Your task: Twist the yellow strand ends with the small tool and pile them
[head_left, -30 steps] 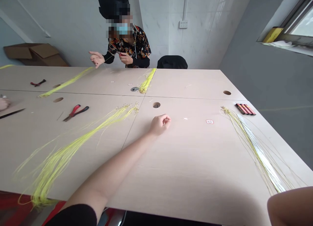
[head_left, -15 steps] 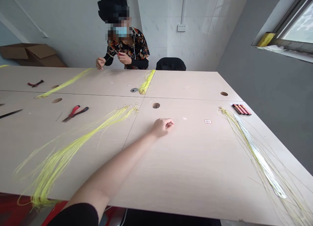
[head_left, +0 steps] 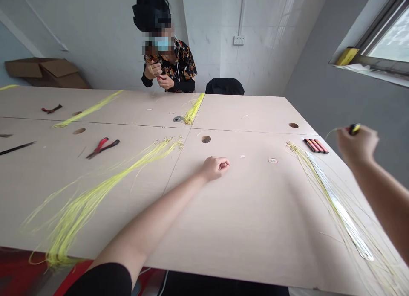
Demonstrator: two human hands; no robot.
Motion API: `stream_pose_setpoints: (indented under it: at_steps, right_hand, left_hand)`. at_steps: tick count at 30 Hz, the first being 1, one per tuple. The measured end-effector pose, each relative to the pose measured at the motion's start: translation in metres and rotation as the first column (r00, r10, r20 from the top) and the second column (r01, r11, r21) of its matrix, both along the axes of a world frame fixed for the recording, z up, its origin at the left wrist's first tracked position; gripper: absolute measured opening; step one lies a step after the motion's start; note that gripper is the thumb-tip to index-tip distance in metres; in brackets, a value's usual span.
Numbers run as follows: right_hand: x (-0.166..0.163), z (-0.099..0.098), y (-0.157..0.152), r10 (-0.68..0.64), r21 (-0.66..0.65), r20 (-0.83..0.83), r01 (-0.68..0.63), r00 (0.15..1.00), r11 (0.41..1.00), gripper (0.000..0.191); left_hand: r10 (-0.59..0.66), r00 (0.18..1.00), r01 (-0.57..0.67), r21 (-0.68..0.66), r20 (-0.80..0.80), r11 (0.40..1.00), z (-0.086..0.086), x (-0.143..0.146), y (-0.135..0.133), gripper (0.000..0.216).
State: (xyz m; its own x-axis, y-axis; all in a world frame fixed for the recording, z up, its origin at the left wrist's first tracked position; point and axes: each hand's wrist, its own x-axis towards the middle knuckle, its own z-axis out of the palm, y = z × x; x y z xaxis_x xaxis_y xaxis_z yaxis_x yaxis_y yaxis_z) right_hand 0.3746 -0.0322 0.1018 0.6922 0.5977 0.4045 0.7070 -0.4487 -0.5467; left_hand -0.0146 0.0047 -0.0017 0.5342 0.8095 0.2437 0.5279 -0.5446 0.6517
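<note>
My left hand (head_left: 216, 168) rests on the table, thumb and fingers curled together in a pinch. Whatever is between them, if anything, is too small to make out. Raised above the table's right edge, my right hand (head_left: 359, 147) is closed around a small black-and-yellow object (head_left: 354, 129), mostly hidden by the fingers. A thin pale yellow cord (head_left: 330, 133) pokes out to the left of that hand. Below it lie thin yellow cords (head_left: 298, 153) with knotted ends, beside a long silvery strip (head_left: 335, 202). Left of my left arm spreads a bundle of bright yellow cords (head_left: 105, 187).
Red-handled pliers (head_left: 101, 147) lie left, and a second pair (head_left: 51, 109) farther back. Several red-and-black cylinders (head_left: 315, 145) sit near the right edge. Small paper labels (head_left: 272, 161) lie ahead. The table has round holes (head_left: 206, 139). A masked co-worker (head_left: 185, 63) works opposite.
My right hand has come into view at the right, holding the black-and-yellow object. My left hand has stayed in place. The co-worker's hands have drawn together and up.
</note>
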Motion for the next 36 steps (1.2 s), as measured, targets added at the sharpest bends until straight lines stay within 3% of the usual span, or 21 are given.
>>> stream_pose_setpoints:
  at_steps: [3,6,13,24,30,36]
  right_hand:
    - [-0.018,-0.026,0.008,-0.059,-0.213,-0.107,0.035,0.992,0.976,0.01]
    - [-0.029,-0.045,0.014,-0.002,-0.315,-0.047,-0.013,0.999,0.949,0.009]
    - [-0.026,-0.05,0.021,0.026,-0.39,-0.033,-0.037,0.999,0.92,0.004]
    - [-0.023,-0.07,0.024,0.076,-0.283,-0.013,-0.077,0.997,0.956,0.018]
    - [-0.032,-0.073,0.027,0.119,-0.256,0.014,-0.111,0.993,0.96,0.007]
    - [-0.057,-0.067,0.03,0.171,-0.203,-0.113,-0.192,0.979,0.96,0.019]
  left_hand:
    - [-0.003,1.0,0.003,0.0,-0.004,1.0,-0.001,0.0,0.001,0.012]
    - [-0.007,1.0,0.007,0.007,-0.003,1.0,-0.002,0.0,0.001,0.013]
    - [-0.023,1.0,0.023,0.029,0.0,0.999,-0.002,0.001,0.001,0.013]
    - [-0.035,0.999,0.035,0.019,-0.005,0.999,-0.001,0.0,0.0,0.013]
    - [-0.035,0.999,0.036,0.016,-0.008,0.999,0.0,0.0,-0.001,0.013]
    - [-0.036,0.999,0.036,0.008,-0.019,0.999,0.002,0.0,-0.001,0.014]
